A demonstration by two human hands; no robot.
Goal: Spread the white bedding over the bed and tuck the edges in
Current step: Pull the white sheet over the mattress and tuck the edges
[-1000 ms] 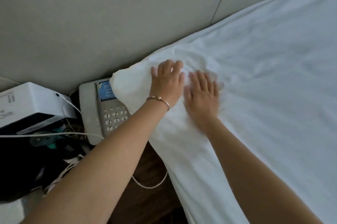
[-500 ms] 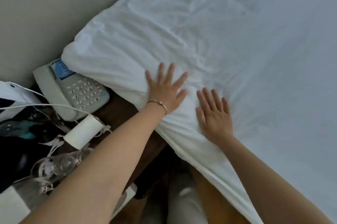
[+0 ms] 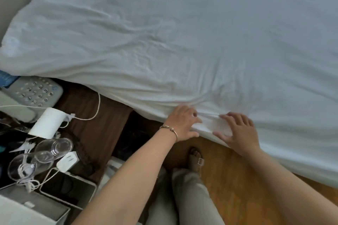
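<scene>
So we're at the near edge of the bed, and the white bedding (image 3: pixel 182 41) covers pretty much the whole far and right side of the view. It's soft, thin cotton-looking fabric, smooth out on the right and rumpled into long creases toward the far-left corner, where it bulges in a rounded lump against the grey wall (image 3: pixel 11 5).

Our left hand (image 3: pixel 181 124), with a thin metal bracelet (image 3: pixel 170 130) on the wrist, rests on the sheet's edge with fingers curled over a bunched fold; we can't tell for sure if it's pinching it. Our right hand (image 3: pixel 237 131) sits just beside it, fingers spread and fairly straight, pressing flat on the fabric where it drops over the side.

On the left there's a dark wood nightstand (image 3: pixel 95 115), tight against the bed, and it's cluttered: a grey keypad phone (image 3: pixel 34 91) partly under the overhanging sheet, a white cylinder gadget (image 3: pixel 47 124) with a white cable (image 3: pixel 97 107), two clear glasses (image 3: pixel 53 149) lying tipped, and a white plug adapter (image 3: pixel 66 163). Below us are light trousers, a sandaled foot (image 3: pixel 195 158) and a wooden floor (image 3: pixel 228 179).
</scene>
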